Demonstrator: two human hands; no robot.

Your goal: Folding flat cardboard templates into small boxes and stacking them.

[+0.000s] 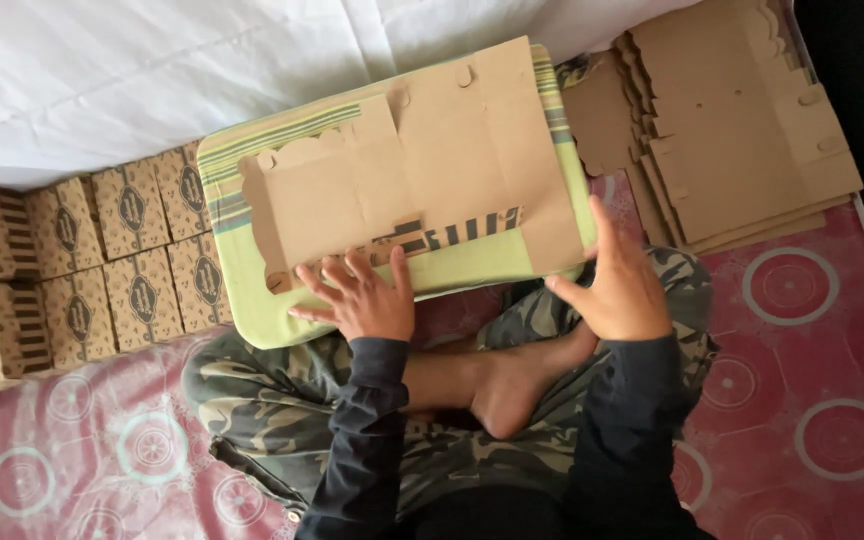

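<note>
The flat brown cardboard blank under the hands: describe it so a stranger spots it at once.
Find the green striped cushion on the person's lap. On it lies a single unfolded brown cardboard blank, left hand pressing its near edge, right hand at its right corner. Unlike the stack of blanks beside it, it lies alone.

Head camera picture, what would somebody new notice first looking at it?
First, the flat cardboard box blank spread on a green striped cushion at the centre, with the left hand pressing its lower edge and the right hand at its right corner. Next, the rows of folded printed boxes lined up at the left, and the stack of unfolded blanks at the upper right, on the pink patterned mattress.
</note>
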